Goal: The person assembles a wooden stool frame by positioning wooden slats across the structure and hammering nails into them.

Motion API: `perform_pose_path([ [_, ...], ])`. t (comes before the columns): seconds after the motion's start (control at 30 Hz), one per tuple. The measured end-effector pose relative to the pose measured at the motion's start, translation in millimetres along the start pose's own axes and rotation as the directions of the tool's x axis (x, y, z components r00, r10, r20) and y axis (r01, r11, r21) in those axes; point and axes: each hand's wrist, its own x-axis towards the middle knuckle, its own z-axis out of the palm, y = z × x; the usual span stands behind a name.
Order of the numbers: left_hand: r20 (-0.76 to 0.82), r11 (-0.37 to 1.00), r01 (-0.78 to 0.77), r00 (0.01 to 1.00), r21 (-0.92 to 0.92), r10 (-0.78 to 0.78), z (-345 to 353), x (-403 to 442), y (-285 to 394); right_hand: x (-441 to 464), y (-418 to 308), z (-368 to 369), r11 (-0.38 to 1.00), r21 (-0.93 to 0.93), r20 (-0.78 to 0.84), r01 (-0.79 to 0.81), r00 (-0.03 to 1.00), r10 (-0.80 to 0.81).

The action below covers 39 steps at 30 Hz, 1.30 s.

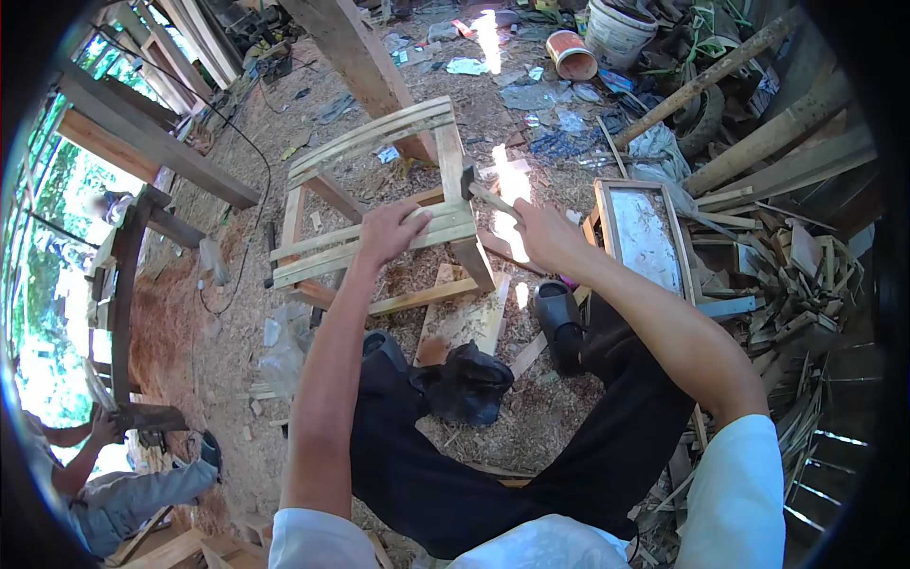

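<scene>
A wooden frame (332, 245) with slatted rails and short legs stands on the shavings-covered floor in front of me. My left hand (391, 232) rests on its near slats, fingers wrapped over the top edge. My right hand (547, 234) grips the wooden handle of a hammer (467, 182), whose dark head is at the frame's right corner post. A flat board (464, 318) lies on the floor under and in front of the frame. A black bag or cloth (464, 382) lies between my feet.
A wood-rimmed tray or panel (648, 237) is to the right, beside piled offcuts (806, 256). A thick post (360, 66) rises behind the frame. Buckets (572, 55) lie at the back. Another person's arm and leg (142, 488) show at the lower left.
</scene>
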Motion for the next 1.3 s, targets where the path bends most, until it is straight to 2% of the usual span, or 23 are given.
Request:
perform_pose_path([
  [0.07,-0.091,0.995,-0.061,0.993,0.078,0.068,5.7,0.2,-4.7,2.8,4.4,3.3,1.0,-0.018,0.016,-0.001,1.0,0.001],
  [0.2,-0.14,0.994,-0.03,0.989,0.101,0.044,4.3,-3.8,0.8,4.1,6.1,-0.9,0.998,0.0,0.04,0.058,0.998,-0.058],
  [0.3,-0.207,0.996,-0.044,0.977,0.075,0.059,5.8,-5.0,0.0,16.6,29.0,16.3,0.994,-0.041,-0.01,0.102,0.995,-0.103],
  [0.4,-0.256,0.997,-0.073,0.964,0.026,0.077,-2.3,-9.3,7.6,16.6,23.5,10.8,0.995,-0.037,0.058,0.092,0.994,-0.09],
  [0.47,-0.259,0.992,-0.059,0.962,0.11,0.086,-7.1,-12.7,12.2,16.6,22.0,10.9,0.996,-0.025,0.076,0.09,0.993,-0.088],
  [0.73,-0.226,0.998,-0.054,0.973,0.012,0.055,1.4,-11.0,5.0,17.1,24.1,13.5,0.99,-0.01,0.038,0.14,0.99,-0.139],
  [0.97,-0.255,0.998,-0.065,0.965,0.022,0.068,0.4,-13.5,7.2,15.3,23.2,13.3,0.986,-0.043,0.026,0.163,0.986,-0.162],
  [1.2,-0.239,0.997,-0.04,0.969,0.066,0.054,2.9,-14.4,10.6,15.0,18.8,12.6,0.995,-0.086,0.073,0.044,0.997,-0.037],
  [1.27,-0.179,0.992,0.047,0.983,0.115,-0.026,7.2,-11.7,5.7,17.8,22.5,17.1,0.997,-0.072,0.095,-0.035,0.995,0.042],
  [1.3,-0.171,0.993,0.038,0.985,0.113,-0.018,7.1,-11.6,7.0,19.4,22.9,16.3,0.998,-0.059,0.077,0.018,0.997,-0.013],
])
